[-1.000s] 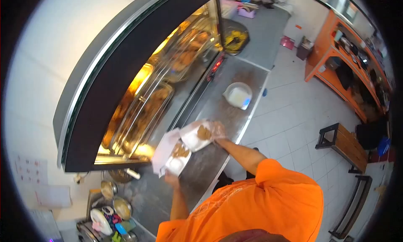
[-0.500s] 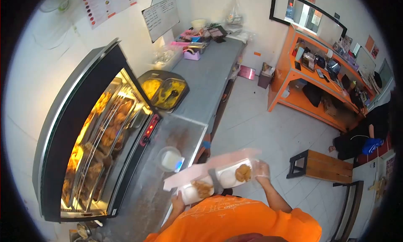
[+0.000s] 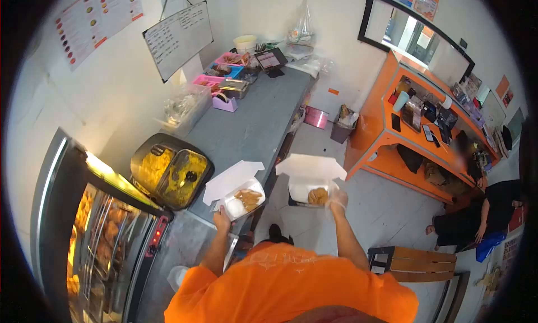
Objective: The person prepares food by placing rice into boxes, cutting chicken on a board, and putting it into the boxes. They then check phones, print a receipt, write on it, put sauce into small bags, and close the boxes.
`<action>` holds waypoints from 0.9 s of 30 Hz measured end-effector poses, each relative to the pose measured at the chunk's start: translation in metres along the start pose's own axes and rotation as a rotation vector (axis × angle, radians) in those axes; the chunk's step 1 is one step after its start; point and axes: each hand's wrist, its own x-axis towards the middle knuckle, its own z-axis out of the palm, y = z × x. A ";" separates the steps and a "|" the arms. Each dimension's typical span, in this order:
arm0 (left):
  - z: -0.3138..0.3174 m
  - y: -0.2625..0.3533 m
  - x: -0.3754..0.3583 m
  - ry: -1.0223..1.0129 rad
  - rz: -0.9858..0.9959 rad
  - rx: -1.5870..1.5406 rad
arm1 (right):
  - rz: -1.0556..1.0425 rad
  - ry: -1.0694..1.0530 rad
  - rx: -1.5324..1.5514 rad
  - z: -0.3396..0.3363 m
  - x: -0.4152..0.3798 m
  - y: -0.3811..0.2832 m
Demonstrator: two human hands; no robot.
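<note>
In my left hand (image 3: 222, 218) is an open white box (image 3: 234, 181) with white rice and brown fried food, held at its lower left edge near the counter's front edge. My right hand (image 3: 337, 202) grips the right side of a second open white box (image 3: 311, 168), which holds a round brown fried piece; a clear glove seems to cover this hand. Both lids stand raised on the far side. The two boxes are apart, with floor showing between them.
Left of the counter (image 3: 235, 118) stands a lit food warmer (image 3: 106, 239). A black two-part container (image 3: 171, 169) of yellow food, baskets and a tape dispenser (image 3: 225, 102) are on the counter. Right are an orange shelf (image 3: 372, 107), a wooden bench (image 3: 423, 263) and a seated person (image 3: 493, 211).
The view has shifted along the counter toward its far end. Both hands have carried their boxes forward and away from my body, and the boxes are now farther apart.
</note>
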 end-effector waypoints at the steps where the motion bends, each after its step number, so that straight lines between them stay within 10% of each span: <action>1: 0.014 -0.013 0.032 0.025 0.052 0.063 | 0.034 -0.041 0.021 0.018 0.030 -0.005; 8: 0.110 0.094 0.107 0.174 -0.065 0.039 | 0.015 -0.265 0.063 0.160 0.228 -0.091; 13: 0.185 0.153 0.162 0.330 0.047 0.073 | -0.427 -0.477 -0.186 0.319 0.360 -0.140; 22: 0.240 0.173 0.176 0.721 -0.095 0.256 | -0.651 -1.176 -0.722 0.384 0.486 -0.303; 25: 0.244 0.096 0.145 0.840 -0.067 -0.418 | -0.675 -0.962 -0.423 0.420 0.528 -0.261; 27: 0.252 0.082 0.127 0.833 -0.205 -0.298 | -0.625 -0.839 -0.293 0.420 0.547 -0.261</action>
